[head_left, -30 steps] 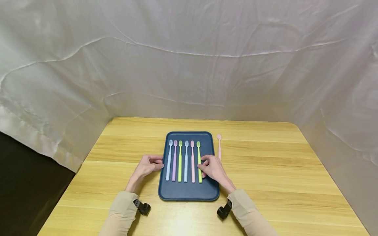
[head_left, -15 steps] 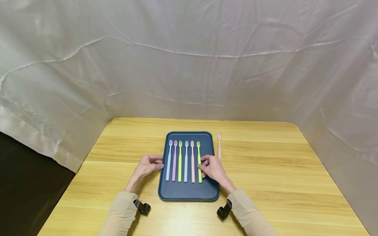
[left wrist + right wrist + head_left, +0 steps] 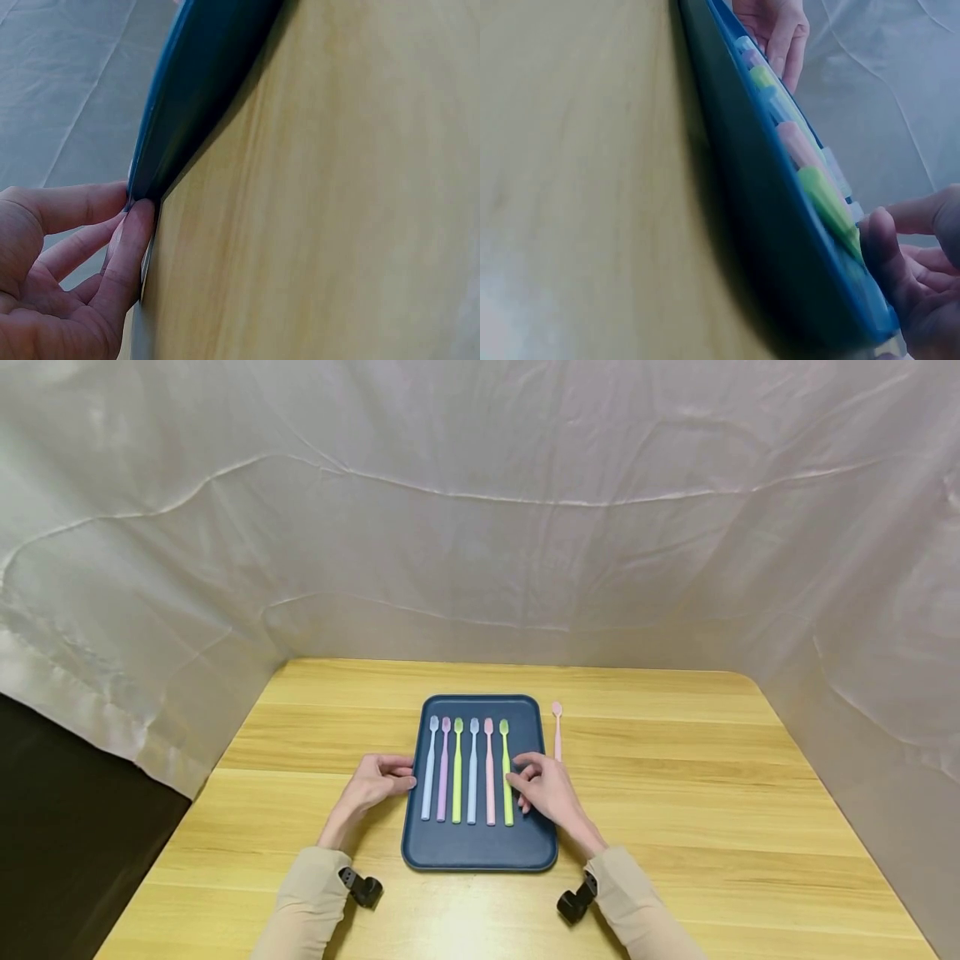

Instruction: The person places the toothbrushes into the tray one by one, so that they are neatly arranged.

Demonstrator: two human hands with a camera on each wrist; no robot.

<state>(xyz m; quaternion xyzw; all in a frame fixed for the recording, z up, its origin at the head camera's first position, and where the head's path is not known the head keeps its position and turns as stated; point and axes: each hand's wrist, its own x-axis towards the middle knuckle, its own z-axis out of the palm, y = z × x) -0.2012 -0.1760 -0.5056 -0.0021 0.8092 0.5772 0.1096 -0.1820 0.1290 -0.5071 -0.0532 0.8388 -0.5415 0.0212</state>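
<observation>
A dark blue tray (image 3: 480, 853) lies on the table and bears a row of several toothbrushes, heads pointing away from me. From the left they run light blue (image 3: 429, 777), purple (image 3: 443, 777), green (image 3: 457, 777), light blue (image 3: 472, 777), pink (image 3: 490, 777) and yellow-green (image 3: 507, 802). My left hand (image 3: 371, 782) pinches the tray's left rim between thumb and fingers. Over the tray's right side, my right hand (image 3: 549, 789) has thumb and index finger apart, the thumb tip right at the yellow-green toothbrush's handle. Another pink toothbrush (image 3: 557, 727) lies right of the tray, its lower handle hidden behind the right hand.
The wooden table (image 3: 712, 793) extends to both sides of the tray. Grey-white curtains (image 3: 480, 568) hang behind it and along both sides. Black wrist cameras (image 3: 365, 890) are worn at both sleeves.
My right hand has shifted slightly right and its fingers have loosened from the yellow-green toothbrush, which stays in the row. The left hand and the tray have not moved.
</observation>
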